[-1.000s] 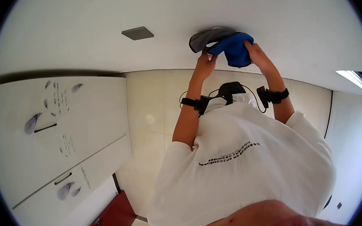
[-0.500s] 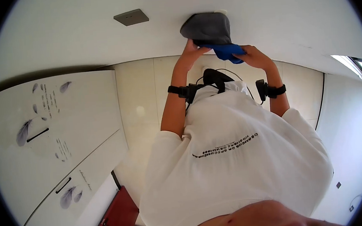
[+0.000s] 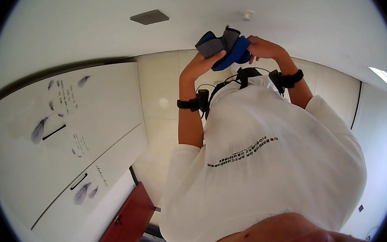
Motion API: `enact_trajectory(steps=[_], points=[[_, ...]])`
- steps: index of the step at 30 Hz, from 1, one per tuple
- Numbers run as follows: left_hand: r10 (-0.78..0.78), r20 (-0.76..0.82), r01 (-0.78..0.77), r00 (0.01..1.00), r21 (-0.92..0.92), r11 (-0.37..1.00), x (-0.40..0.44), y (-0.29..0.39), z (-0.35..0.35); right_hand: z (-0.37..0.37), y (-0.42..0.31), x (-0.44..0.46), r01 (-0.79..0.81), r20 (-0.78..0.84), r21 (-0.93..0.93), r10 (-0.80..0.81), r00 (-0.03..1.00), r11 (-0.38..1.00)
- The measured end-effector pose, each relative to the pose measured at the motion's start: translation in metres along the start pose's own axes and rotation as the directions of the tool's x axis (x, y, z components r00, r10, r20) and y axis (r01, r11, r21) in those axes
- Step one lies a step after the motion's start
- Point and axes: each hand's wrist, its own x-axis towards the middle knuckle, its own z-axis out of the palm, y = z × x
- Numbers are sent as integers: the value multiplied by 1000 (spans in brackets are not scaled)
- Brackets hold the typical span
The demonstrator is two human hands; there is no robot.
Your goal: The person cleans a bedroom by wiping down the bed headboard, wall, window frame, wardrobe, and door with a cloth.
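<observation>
A soft grey-and-blue cap-like cloth item is held between my two hands in front of a white wall. It is bunched up, with grey fabric on top and a thick blue part below. My left hand grips its left side, thumb pressed on the grey fabric. At the right end, my right hand has its fingers against the blue part. Some fingertips behind the cloth are hidden. Both forearms wear black straps with small devices. Above the cloth, a small round white fixture sticks out from the wall.
A grey plate is mounted on the wall. To the left stands a white cabinet with feather prints and black handles. A red door is at lower left, and pale tiled floor lies below my hands.
The cloth item has moved down and away from the white fixture, which now shows fully. Its spread grey part is now bunched up. My right hand has risen slightly and moved inward.
</observation>
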Motion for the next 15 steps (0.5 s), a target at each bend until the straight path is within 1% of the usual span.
enact_trajectory(steps=[1, 2, 3, 4, 5, 6, 7, 8, 9, 10, 11, 12, 13, 14, 15], points=[[13, -28, -13, 1000, -5, 1000, 8, -2, 7, -7, 9, 3, -5, -1, 9, 5, 1000, 1000], [13, -28, -13, 1000, -5, 1000, 14, -5, 12, -12, 15, 6, -1, 38, 89, -2, 999, 996], [122, -70, -118, 990, 65, 991, 21, -2, 18, -18, 20, 9, 1, 71, 173, -13, 997, 985], [226, -96, -211, 969, 142, 967, 27, 1, 23, -22, 26, 11, -3, 66, 187, -10, 998, 982], [225, -97, -210, 970, 142, 967, 30, 2, 24, -24, 30, 15, 39, -42, 306, -27, 999, 951], [186, -43, -173, 982, 214, 961, 29, 16, 28, -23, 35, 17, 90, -154, 422, -26, 988, 902], [138, 7, -134, 990, 289, 948, 32, 27, 31, -19, 37, 20, 86, -151, 433, -22, 988, 897], [137, 5, -133, 991, 290, 948, 36, 31, 32, -11, 35, 23, 182, -300, 524, -20, 954, 832], [286, 8, -272, 958, 342, 900, 41, 33, 33, -4, 37, 27, 288, -443, 595, 7, 896, 750], [403, 26, -381, 915, 390, 838, 43, 30, 36, 1, 45, 30, 429, -494, 485, -166, 854, 762], [401, 26, -378, 916, 391, 839, 48, 27, 38, -3, 51, 32, 427, -492, 487, -165, 855, 761], [513, -42, -427, 857, 500, 754, 46, 22, 42, -5, 41, 15, 489, -518, 262, -306, 799, 832], [626, -85, -459, 775, 606, 650, 46, 26, 46, -10, 35, 2, 532, -510, 21, -449, 734, 847], [518, -71, -409, 852, 528, 744, 45, 30, 46, -11, 31, -5, 532, -510, 20, -449, 734, 847], [522, -66, -415, 850, 527, 742, 43, 40, 52, -12, 28, -11, 532, -537, -66, -480, 694, 844]])
